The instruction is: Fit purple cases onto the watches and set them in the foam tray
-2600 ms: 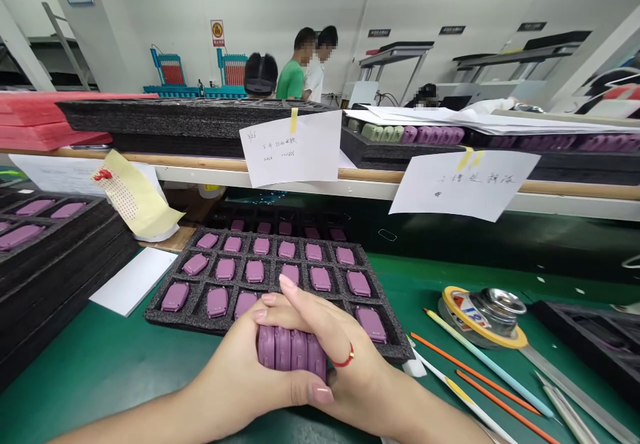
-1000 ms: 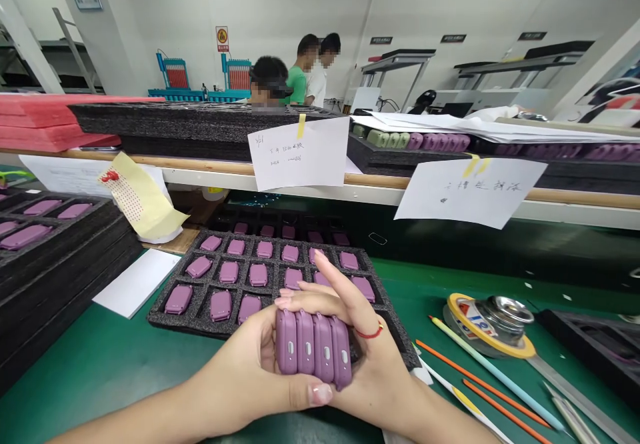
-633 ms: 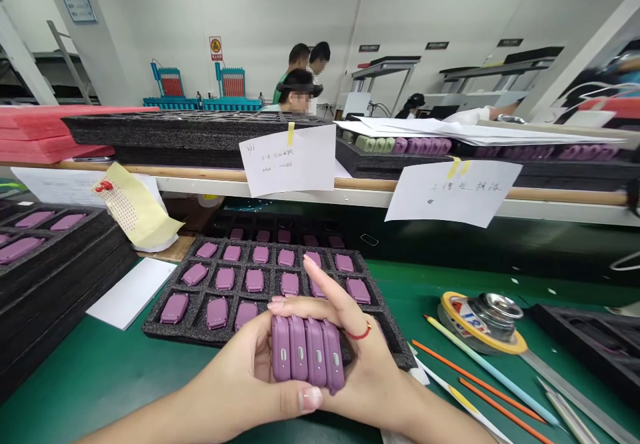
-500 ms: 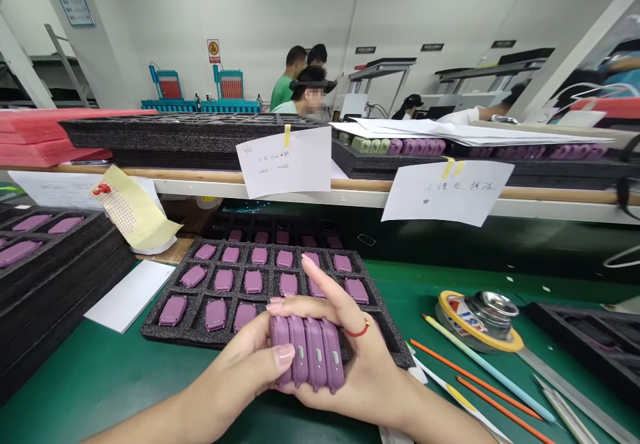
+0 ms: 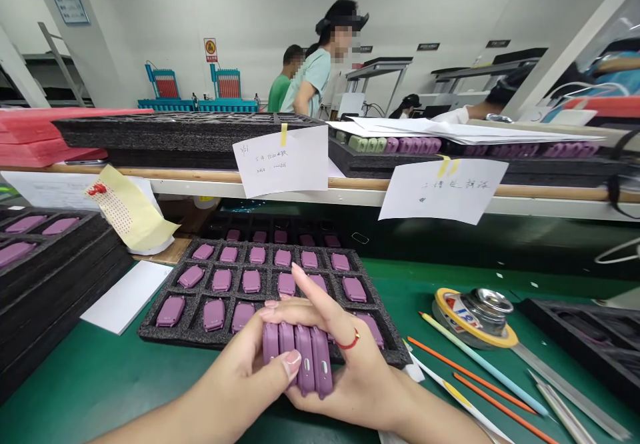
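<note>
Several purple smartwatch cases [image 5: 304, 357] stand side by side in a row between my two hands. My left hand [image 5: 255, 364] is closed on the row's left end, its thumb lying across the front of the cases. Around the back and right side wraps my right hand [image 5: 350, 364], with its index finger pointing up and a red string ring on another finger. Small silver slots show on the cases' narrow sides. Just behind my hands lies a black foam tray [image 5: 200, 341], with more purple cases in its compartments; my hands hide part of its front row.
Right of the tray lie a light-blue pen [image 5: 485, 357], orange sticks [image 5: 470, 371], tweezers [image 5: 560, 404] and a glass jar with a tape roll [image 5: 475, 317]. Black foam trays [image 5: 50, 284] are stacked at left. A shelf [image 5: 350, 194] with paper notes crosses behind; people are beyond it.
My hands and the held cases have shifted slightly left in view, and my left thumb has slid right across the cases. Behind the shelf, a person in light green has risen higher.
</note>
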Action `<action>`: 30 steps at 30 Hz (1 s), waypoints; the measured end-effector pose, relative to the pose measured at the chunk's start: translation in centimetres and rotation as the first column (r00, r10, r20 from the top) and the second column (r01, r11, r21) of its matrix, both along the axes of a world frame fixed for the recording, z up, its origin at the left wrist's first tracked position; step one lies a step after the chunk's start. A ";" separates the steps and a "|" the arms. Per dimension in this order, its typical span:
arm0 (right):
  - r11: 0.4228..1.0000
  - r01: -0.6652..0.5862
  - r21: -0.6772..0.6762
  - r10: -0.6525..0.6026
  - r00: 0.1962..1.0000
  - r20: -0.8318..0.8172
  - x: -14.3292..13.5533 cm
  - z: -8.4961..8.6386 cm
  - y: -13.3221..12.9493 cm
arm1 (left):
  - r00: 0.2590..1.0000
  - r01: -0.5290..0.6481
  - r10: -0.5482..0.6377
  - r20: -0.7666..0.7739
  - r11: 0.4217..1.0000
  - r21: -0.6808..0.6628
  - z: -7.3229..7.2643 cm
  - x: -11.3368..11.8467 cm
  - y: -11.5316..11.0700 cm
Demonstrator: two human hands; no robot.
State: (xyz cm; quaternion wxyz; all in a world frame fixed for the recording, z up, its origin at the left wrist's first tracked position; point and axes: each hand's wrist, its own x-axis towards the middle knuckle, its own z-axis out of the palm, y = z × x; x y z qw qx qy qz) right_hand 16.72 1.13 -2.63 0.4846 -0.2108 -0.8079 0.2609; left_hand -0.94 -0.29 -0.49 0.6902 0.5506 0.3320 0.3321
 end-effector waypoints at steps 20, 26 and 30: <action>0.952 0.008 0.306 -0.069 0.979 0.190 -0.2 0.3 -0.3 | 0.998 -0.038 0.031 0.060 0.994 0.107 -0.8 1.0 0.5; 0.901 0.065 0.430 -0.154 0.972 0.176 0.2 0.0 -0.4 | 0.975 -0.209 0.220 -0.020 0.946 0.247 -0.6 0.8 0.1; 0.906 0.065 0.419 -0.101 0.993 0.063 0.7 -0.5 -0.2 | 0.958 -0.231 0.284 -0.041 0.848 0.478 -0.6 0.3 0.1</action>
